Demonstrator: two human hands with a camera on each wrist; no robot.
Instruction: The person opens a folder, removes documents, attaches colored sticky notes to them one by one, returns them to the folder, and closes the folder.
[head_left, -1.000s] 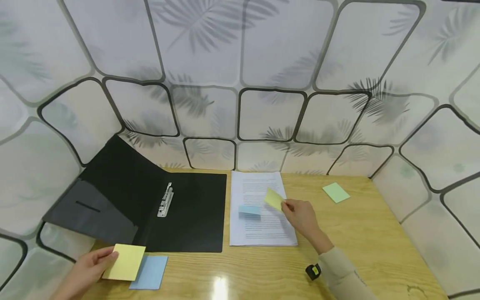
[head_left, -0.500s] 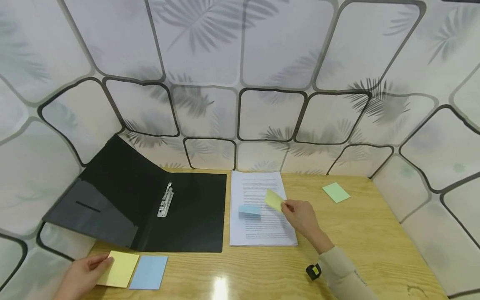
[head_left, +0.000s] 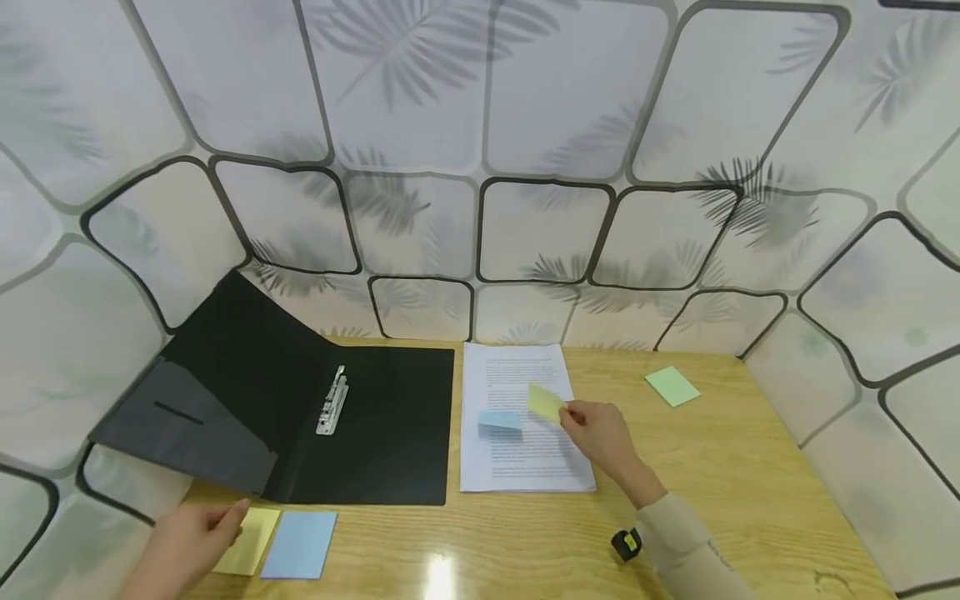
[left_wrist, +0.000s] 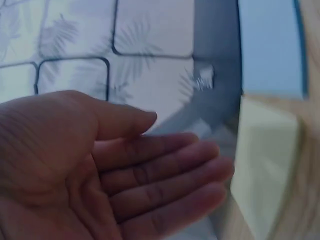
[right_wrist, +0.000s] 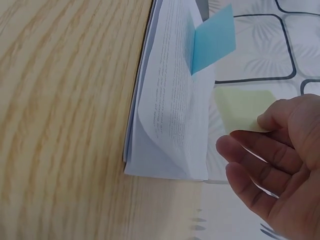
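One yellow note (head_left: 544, 403), diagonally leftward

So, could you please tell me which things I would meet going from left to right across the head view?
Left hand, yellow pad, blue pad, small blue note, small yellow note, right hand, green square.

A thin pale-yellow paper note (head_left: 544, 403) is pinched at its edge by the right hand (head_left: 602, 435), tilted over the printed white sheets (head_left: 525, 468). A square yellow pad of paper notes (head_left: 255, 540) lies flat on the wooden table (head_left: 390, 554), just beside the light-blue pad (head_left: 298, 546) and partly hidden by the left hand (head_left: 187, 543).
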